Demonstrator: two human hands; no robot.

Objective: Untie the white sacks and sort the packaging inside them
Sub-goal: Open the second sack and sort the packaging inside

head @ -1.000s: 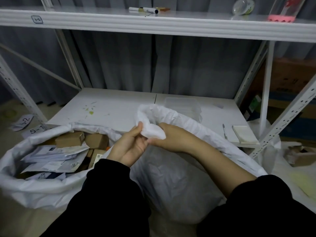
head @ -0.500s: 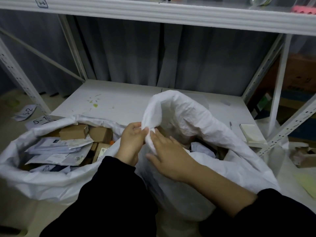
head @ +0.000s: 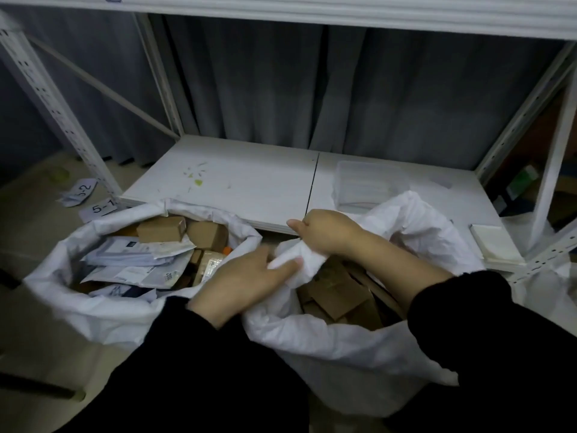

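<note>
As right hand (head: 327, 234) grips, sack rim (head: 301, 260) (bunched) below

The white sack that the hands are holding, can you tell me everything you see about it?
It is a big white sack of thin, crinkly, plastic-looking stuff, in front of the low shelf. Its mouth is open, and brown cardboard boxes lie inside. The left hand and the right hand both grip a bunched part of its rim. Another open sack stands beside it.

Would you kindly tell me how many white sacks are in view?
2: left sack, open, in front of the shelf; right sack, its rim gripped by the left hand and right hand. White material far right may be another.
</note>
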